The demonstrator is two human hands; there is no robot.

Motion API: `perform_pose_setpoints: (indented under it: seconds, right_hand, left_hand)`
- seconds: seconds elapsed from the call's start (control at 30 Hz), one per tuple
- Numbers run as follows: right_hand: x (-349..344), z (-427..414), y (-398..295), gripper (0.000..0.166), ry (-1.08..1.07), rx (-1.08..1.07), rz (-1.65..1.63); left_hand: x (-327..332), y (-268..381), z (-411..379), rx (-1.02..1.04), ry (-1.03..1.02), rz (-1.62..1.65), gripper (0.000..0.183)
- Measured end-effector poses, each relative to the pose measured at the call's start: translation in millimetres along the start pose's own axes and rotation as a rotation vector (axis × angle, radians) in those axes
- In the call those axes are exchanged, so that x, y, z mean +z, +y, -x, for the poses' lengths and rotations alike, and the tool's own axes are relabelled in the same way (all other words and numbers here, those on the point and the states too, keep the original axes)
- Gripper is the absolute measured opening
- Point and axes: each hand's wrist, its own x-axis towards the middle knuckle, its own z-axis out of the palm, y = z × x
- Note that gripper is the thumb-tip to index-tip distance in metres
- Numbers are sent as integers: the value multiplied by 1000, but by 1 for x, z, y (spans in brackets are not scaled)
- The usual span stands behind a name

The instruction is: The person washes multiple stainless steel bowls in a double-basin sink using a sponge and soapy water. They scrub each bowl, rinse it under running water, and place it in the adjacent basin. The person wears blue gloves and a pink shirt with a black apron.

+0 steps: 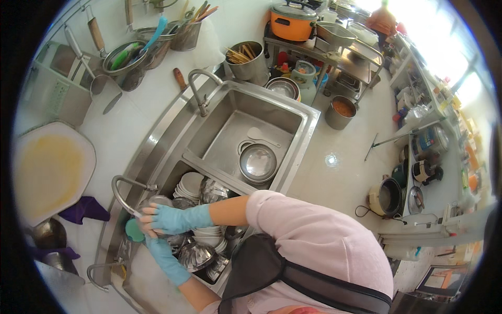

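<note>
My right hand (166,220), in a light-blue glove with bare fingertips, reaches in from the right over the left sink basin. Just below it is my left hand (159,245), gloved alike, its fingers meeting those of the right around a blurred, shiny round dish (157,202). The dish is partly hidden by the hands, under the curved faucet (124,200). Stacked white bowls (208,237), white dishes (190,184) and fluted metal bowls (197,256) fill the basin beside the hands. A green round thing (135,230) lies left of them.
The other basin (223,137) holds metal bowls (258,163) and a pale rice paddle (262,137). A second faucet (202,98) stands behind it. Ladles and strainers (125,57) hang on the wall. A pot of reddish food (341,112) stands on the floor; farther off is another person (382,21).
</note>
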Motion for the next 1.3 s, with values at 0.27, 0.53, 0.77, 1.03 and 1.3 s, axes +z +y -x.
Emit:
perform_pose_setpoints:
  seconds: [0.27,0.53,0.77,1.03,1.3]
  right_hand:
    - [98,-47,6,30,-542,250,-42]
    - [45,-35,56,44,-218,1434,-1841]
    - [74,23,-6,55,88,1638,-1388]
    - [50,35,62,33,-602,1468,-623]
    - [47,-25,52,36,-1195,1097,-521]
  left_hand:
    - [-31,25,44,-141,147,-203,32]
    - [-18,-9,37,213,464,-363,30]
    - [30,16,28,0,328,-770,9]
    - [30,23,26,147,-62,-1099,30]
    - [-12,24,-48,-110,-111,-1487,28]
